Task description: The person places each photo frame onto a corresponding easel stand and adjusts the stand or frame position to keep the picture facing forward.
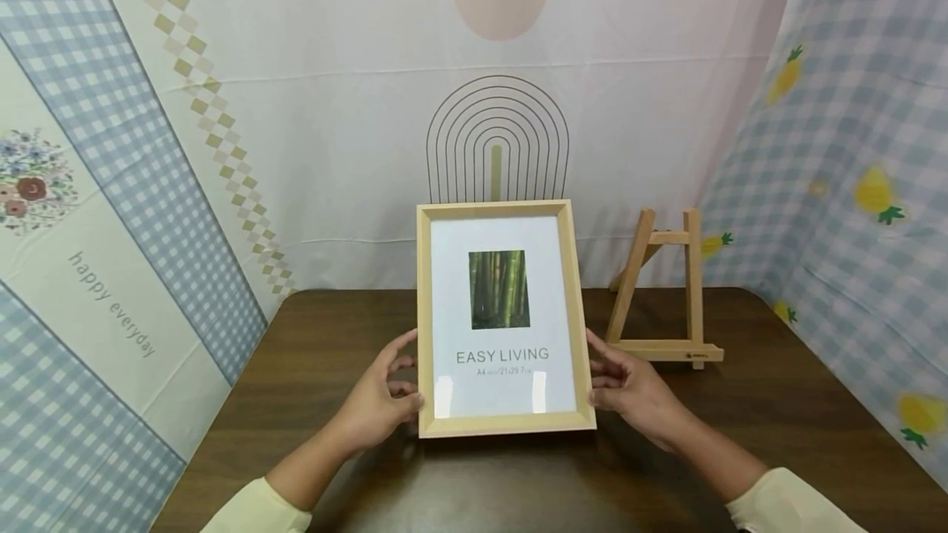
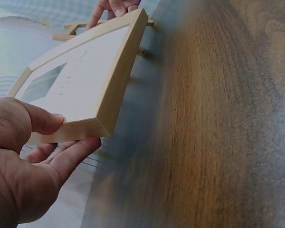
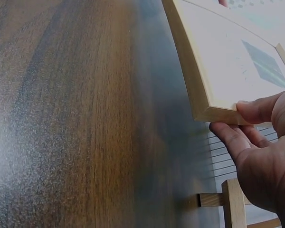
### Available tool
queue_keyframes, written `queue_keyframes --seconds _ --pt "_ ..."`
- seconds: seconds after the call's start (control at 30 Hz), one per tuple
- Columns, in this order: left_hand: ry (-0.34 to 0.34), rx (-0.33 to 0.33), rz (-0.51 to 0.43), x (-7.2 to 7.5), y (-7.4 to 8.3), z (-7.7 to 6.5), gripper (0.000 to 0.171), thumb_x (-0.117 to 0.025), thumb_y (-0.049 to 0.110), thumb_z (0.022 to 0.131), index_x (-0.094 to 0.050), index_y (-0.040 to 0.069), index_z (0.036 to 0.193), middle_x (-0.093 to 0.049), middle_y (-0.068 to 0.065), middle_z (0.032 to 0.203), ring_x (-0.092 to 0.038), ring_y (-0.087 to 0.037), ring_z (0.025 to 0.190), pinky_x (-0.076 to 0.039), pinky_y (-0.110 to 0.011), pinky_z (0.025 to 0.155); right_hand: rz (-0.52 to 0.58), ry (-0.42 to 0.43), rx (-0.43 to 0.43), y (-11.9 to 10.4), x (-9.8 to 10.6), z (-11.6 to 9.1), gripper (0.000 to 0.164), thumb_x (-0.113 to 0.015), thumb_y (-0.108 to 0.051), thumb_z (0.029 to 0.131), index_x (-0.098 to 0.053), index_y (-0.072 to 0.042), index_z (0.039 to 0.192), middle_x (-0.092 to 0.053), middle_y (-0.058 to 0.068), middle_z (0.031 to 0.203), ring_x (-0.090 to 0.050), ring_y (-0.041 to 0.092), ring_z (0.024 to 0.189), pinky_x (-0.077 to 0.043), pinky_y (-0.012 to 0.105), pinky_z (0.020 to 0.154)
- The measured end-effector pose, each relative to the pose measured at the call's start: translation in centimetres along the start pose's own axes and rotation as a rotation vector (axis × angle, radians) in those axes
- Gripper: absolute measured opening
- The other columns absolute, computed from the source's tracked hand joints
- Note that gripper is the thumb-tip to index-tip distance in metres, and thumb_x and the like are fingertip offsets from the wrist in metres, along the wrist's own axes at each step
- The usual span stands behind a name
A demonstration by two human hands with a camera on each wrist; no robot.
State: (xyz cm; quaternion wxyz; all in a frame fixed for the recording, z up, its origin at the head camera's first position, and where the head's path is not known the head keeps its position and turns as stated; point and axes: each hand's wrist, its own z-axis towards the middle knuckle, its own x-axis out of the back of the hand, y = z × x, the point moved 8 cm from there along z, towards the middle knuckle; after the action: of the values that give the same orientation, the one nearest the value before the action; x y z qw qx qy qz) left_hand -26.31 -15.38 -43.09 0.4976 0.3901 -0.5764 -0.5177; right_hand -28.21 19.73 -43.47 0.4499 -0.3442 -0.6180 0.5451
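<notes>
A light wooden picture frame (image 1: 425, 311) is held up between both hands in the head view, its glazed front facing me. Behind the glass is a white sheet with a bamboo picture and the words "EASY LIVING". My left hand (image 1: 381, 397) pinches the frame's left side low down, thumb at the front edge and fingers behind, as the left wrist view shows of the frame (image 2: 116, 90). On the opposite side my right hand (image 1: 637, 393) pinches the lower edge likewise; in the right wrist view the frame's bottom corner (image 3: 202, 107) is off the table.
A small wooden easel (image 1: 694, 294) stands at the back right of the brown table (image 1: 326, 336), close to my right hand. Behind the table hangs a white patterned cloth (image 1: 333, 146). Checked cloths (image 1: 837, 270) cover the sides.
</notes>
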Motion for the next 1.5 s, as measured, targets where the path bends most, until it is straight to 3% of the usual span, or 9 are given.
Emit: queue_keyframes --seconds 0.63,1.5 --pt "0.007 -0.043 0.033 0.2 0.5 0.4 0.092 -0.065 -0.017 0.087 -0.03 0.027 0.159 -0.047 -0.024 0.142 -0.066 -0.031 0.096 -0.062 -0.049 0.069 -0.055 0.087 0.024 -0.9 0.3 0.3 0.09 -0.07 0.012 0.088 -0.029 -0.016 0.163 -0.049 0.034 0.141 -0.061 0.039 0.117 -0.059 0.034 0.084" --pt "-0.009 -0.117 0.042 -0.2 1.4 1.4 0.089 -0.063 -0.018 0.088 -0.029 0.023 0.16 -0.047 -0.025 0.14 -0.066 -0.033 0.098 -0.061 -0.054 0.071 -0.091 0.103 0.05 -1.2 1.1 0.9 0.09 -0.067 0.014 0.089 -0.026 -0.018 0.163 -0.049 0.034 0.141 -0.06 0.042 0.119 -0.058 0.032 0.086"
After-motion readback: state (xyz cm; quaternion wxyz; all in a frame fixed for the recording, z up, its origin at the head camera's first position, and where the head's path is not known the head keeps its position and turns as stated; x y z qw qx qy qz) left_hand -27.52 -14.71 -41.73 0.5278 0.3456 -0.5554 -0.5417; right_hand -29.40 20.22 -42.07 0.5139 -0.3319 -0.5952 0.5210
